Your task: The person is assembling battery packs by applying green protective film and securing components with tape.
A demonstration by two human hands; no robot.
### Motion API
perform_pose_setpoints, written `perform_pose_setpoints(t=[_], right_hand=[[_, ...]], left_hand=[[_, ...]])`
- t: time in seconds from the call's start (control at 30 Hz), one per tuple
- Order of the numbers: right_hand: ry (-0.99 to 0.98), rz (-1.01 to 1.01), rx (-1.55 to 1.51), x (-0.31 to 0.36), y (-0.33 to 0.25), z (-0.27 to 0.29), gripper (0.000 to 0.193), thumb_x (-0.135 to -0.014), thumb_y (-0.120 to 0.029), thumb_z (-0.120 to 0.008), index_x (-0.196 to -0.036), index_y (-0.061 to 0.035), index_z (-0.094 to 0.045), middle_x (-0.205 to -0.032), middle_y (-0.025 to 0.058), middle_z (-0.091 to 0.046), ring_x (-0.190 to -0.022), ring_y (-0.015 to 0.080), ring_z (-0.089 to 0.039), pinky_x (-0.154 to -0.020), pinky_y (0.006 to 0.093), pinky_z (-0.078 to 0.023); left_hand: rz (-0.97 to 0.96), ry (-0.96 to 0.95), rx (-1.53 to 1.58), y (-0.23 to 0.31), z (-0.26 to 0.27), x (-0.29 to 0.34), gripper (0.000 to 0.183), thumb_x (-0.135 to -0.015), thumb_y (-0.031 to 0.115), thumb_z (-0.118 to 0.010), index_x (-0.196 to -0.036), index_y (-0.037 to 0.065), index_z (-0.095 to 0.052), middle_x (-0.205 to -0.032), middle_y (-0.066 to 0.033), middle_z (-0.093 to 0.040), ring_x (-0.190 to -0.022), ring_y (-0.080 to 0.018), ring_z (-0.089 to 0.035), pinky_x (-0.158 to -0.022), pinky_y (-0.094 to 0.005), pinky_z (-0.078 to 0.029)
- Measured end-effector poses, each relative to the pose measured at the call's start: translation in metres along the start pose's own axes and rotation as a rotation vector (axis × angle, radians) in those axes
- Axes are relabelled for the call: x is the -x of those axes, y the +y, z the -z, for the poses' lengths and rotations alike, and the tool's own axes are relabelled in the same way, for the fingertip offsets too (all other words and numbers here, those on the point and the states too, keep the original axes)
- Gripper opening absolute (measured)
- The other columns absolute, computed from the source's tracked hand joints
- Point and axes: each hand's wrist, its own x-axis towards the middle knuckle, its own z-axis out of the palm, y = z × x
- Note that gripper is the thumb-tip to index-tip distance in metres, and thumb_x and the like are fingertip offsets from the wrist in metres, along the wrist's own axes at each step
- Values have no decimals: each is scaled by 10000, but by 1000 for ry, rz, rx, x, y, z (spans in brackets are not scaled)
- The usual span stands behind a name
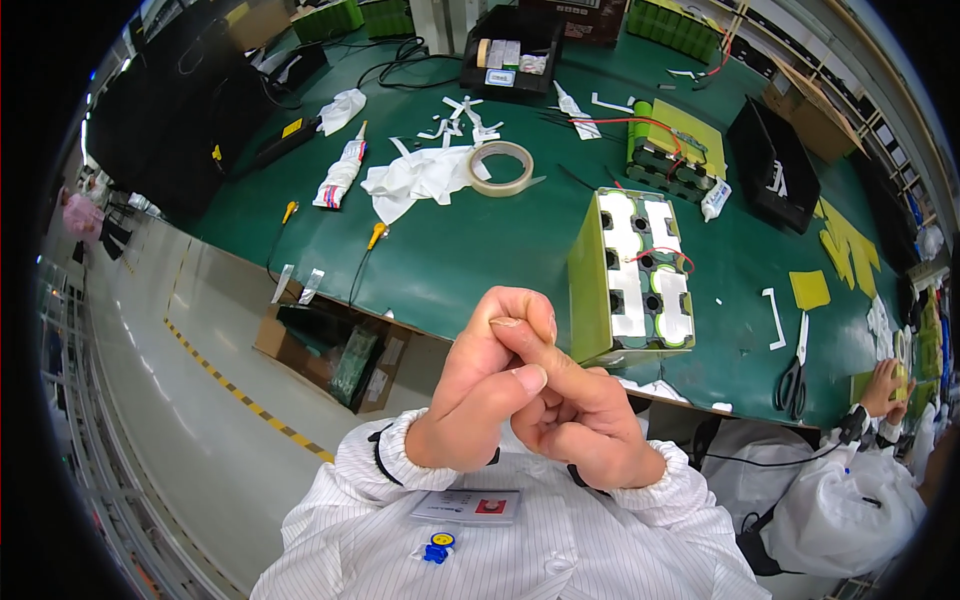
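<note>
Close in front of my chest, my left hand (474,392) and my right hand (592,412) touch each other at the fingertips. Both have their fingers curled and pinched together. Whatever lies between them, if anything, is hidden or too small to make out. Just beyond my right hand, a green-wrapped battery pack (590,300) stands on the green table (440,285). White pads cover parts of its top face, and a thin red wire (684,254) loops over it. Neither hand appears to hold the pack.
A tape roll (480,182) lies by crumpled white cloth (405,180) and a glue tube (342,175). Another battery pack (700,140) sits farther back. Scissors (792,385) lie at the right, near a co-worker's hands (882,388). Black bins (512,50) stand at the back.
</note>
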Motion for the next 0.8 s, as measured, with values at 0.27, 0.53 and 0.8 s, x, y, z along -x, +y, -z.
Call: perform_pose_setpoints(t=[0.27, 0.53, 0.8], right_hand=[[-49, -38, 3, -13, 7, -14, 880, -671, 34, -411, -1545, -30, -325, -620, 43, -489, -548, 134, -426, -591, 263, -409], [-89, -123, 9, -22, 7, -30, 881, -679, 33, -408, -1552, -41, -315, -621, 34, -486, -559, 123, -427, -594, 254, -407], [-169, -173, -80, -28, 8, -46, 930, -660, 38, -407, -1574, -62, -264, -641, 29, -478, -558, 88, -393, -526, 229, -336]], left_hand=[[-69, 20, -22, 1, 19, 14, 347, -838, 75, -441, -1174, -7, -406, -1049, -50, -429, -867, -75, -415, -801, -240, -403], [-108, 88, -10, 6, 29, 30, 341, -845, 71, -450, -1173, -10, -404, -1050, -49, -434, -867, -76, -425, -799, -240, -409], [-129, 206, -16, 12, 29, 48, 361, -819, 57, -433, -1171, -20, -409, -1057, -54, -442, -863, -80, -424, -789, -239, -409]])
